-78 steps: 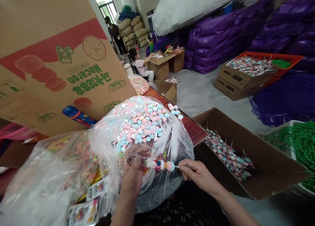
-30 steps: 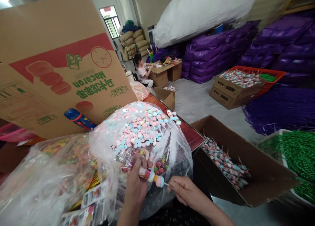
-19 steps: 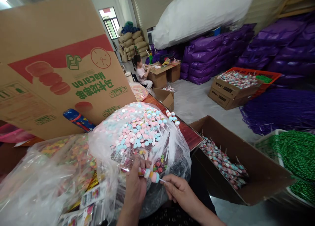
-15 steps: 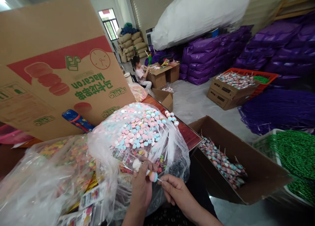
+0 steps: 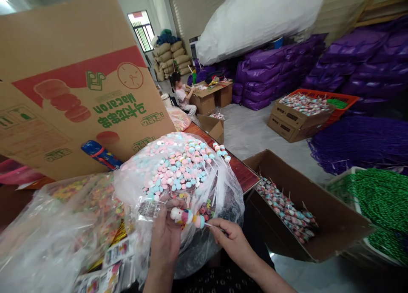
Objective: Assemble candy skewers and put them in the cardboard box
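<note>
A skewer of round candies, in white, pink, blue and yellow, lies level in front of me on a thin white stick. My right hand pinches the bare end of that stick. My left hand is at the candies' other end, its thumb up and its fingers partly hidden behind them. A clear wrapper with a dark printed patch sticks out to the left of that hand's grip. Coloured print shows over part of the candies. Behind both hands is a clear bag topped with loose pastel candies.
Several finished skewers lie on the bag. On the left are a large carton, a blue bottle-like item and printed wrappers. An open box of skewers stands right, beside a green-filled crate. A person sits farther back.
My left hand has slid left and lower along the skewer, uncovering more candies and the coloured print. My right hand keeps its pinch on the stick, slightly shifted right.
</note>
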Tool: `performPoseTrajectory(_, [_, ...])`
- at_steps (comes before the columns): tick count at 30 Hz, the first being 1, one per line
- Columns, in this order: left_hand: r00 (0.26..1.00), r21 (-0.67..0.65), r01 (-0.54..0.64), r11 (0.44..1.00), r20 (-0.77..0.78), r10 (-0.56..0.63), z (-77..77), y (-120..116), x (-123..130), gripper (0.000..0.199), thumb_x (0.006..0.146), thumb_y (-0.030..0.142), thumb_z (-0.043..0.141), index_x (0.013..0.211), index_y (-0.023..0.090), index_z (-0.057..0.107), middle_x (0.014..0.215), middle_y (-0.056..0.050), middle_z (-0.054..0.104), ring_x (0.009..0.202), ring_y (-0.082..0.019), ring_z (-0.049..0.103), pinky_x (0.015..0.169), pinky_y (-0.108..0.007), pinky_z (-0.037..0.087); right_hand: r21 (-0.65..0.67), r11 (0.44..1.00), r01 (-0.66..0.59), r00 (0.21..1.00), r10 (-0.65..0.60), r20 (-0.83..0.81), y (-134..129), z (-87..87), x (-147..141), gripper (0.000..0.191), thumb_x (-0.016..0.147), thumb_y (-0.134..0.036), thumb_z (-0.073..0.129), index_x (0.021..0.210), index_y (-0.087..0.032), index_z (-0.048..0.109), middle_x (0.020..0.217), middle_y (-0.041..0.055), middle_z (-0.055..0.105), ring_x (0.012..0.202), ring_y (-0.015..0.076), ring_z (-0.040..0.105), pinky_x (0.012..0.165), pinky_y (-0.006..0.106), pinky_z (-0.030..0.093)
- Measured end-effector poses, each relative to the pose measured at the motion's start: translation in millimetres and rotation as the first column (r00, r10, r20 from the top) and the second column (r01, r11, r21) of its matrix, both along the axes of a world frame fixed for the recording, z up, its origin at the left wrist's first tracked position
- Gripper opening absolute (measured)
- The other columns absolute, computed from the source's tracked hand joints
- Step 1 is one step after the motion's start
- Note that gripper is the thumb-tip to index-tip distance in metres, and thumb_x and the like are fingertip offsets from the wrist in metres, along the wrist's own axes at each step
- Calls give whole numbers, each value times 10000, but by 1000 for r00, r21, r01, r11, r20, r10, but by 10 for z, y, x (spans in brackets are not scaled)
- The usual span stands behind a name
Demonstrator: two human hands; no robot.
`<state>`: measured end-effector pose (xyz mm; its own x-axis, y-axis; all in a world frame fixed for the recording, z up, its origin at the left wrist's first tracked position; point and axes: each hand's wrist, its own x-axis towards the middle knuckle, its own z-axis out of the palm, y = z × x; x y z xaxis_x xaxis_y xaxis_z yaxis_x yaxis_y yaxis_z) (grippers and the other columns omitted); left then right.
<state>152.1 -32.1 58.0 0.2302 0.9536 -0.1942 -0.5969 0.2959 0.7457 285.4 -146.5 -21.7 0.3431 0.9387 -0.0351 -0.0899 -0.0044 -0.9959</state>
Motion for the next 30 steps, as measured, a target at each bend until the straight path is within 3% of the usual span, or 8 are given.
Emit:
performPoseTrajectory(3, [997, -141, -71, 987, 25, 76, 17, 86, -28, 238, 768, 325, 879, 883, 191, 719, 718, 13, 701, 740, -190, 744, 702, -325, 658, 9, 1000, 2, 997, -2, 78, -31, -39, 33, 659, 924, -779, 518, 971, -169, 766, 567, -22, 546, 535, 116, 458, 577, 264, 393])
performPoseTrajectory(6, [992, -211, -114, 971, 32, 123, 4, 134, -34, 167, 825, 324, 817, 869, 201, 713, 702, 19, 686, 687, -177, 730, 645, -305, 644, -38, 998, -53, 998, 54, 41, -72, -74, 33, 665, 937, -797, 467, 907, -178, 710, 477, -59, 470, 459, 104, 397, 531, 254, 367])
performPoseTrajectory(9, [995, -163, -91, 982, 13, 94, -28, 136, -48, 271, 757, 388, 880, 848, 201, 705, 686, 30, 653, 672, -166, 712, 668, -298, 639, -114, 981, -159, 987, 154, -49, -104, -107, 26, 726, 902, -862, 432, 917, -180, 679, 441, -80, 441, 400, 94, 348, 463, 236, 314])
performPoseTrajectory(13, [995, -41, 39, 998, -85, -42, -73, 55, -33, 432, 630, 473, 962, 848, 206, 702, 702, 26, 638, 714, -168, 695, 719, -285, 624, -132, 960, -248, 967, 237, -91, -107, -142, 30, 781, 887, -890, 403, 969, -166, 683, 414, -98, 419, 367, 87, 317, 444, 225, 279])
performPoseTrajectory(20, [990, 13, 71, 997, -120, -69, -34, -32, 69, 420, 685, 499, 927, 839, 205, 668, 718, 31, 610, 711, -146, 661, 755, -287, 606, -88, 981, -174, 984, 170, -51, -87, -77, 22, 775, 879, -889, 439, 937, -161, 697, 457, -94, 389, 423, 86, 333, 482, 237, 265])
performPoseTrajectory(25, [989, 3, 96, 995, -117, -95, -56, -107, 144, 422, 700, 508, 915, 841, 204, 659, 738, 29, 592, 707, -143, 647, 732, -287, 586, -45, 986, -161, 975, 152, -159, -52, -27, -44, 707, 851, -857, 552, 928, -166, 680, 494, -89, 402, 456, 79, 325, 485, 228, 254])
performPoseTrajectory(30, [986, -45, 117, 992, -114, -121, -140, -191, 174, 448, 671, 512, 933, 915, 228, 687, 774, 25, 609, 736, -158, 654, 730, -309, 571, -94, 982, -166, 967, 143, -213, -45, -59, -89, 735, 836, -875, 547, 940, -162, 690, 480, -93, 388, 439, 77, 303, 467, 223, 249])
